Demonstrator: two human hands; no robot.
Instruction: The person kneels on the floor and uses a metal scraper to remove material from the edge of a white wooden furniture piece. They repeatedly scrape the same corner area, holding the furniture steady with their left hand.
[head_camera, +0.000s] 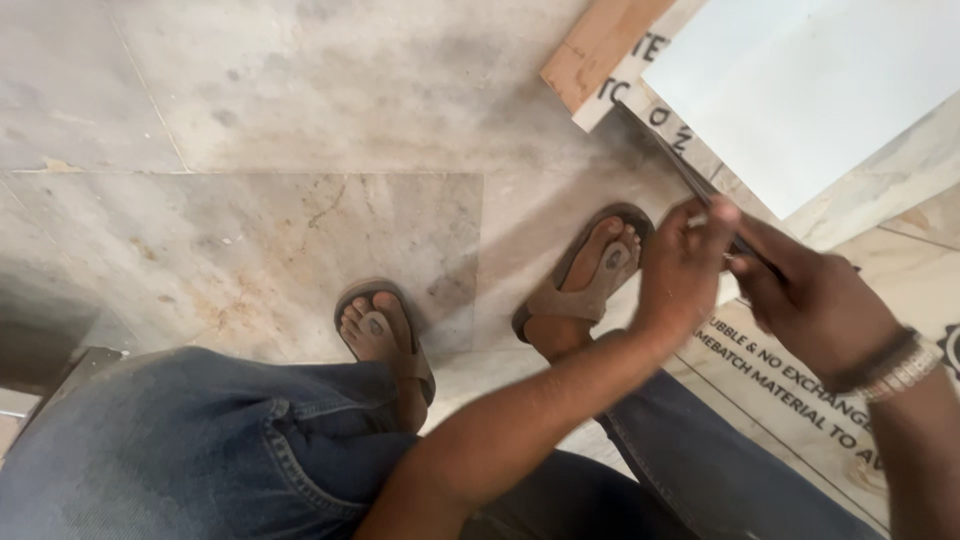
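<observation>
Seen from the head camera, looking straight down past blue jeans and two sandalled feet onto a marble floor (250, 230). Left hand (685, 270) closed, fingers pinched together on the near end of a thin dark tool (700, 190), most likely a slim blade or scribe; too narrow to name for sure. Right hand (815, 300), bracelets at the wrist, also closed around the same tool a little further back, touching the left. Tool lying slantwise along the edge of a large white tile (800, 90) near the floor's far right corner, with a strip of printed cardboard (640, 90) and a wooden batten (600, 40) just beside it. Judged stiff, light and probably sharp-edged: best gripped by the shank near the hands. Tile likely heavy, rigid, smooth and brittle at its corners; best lifted by two opposite edges.
</observation>
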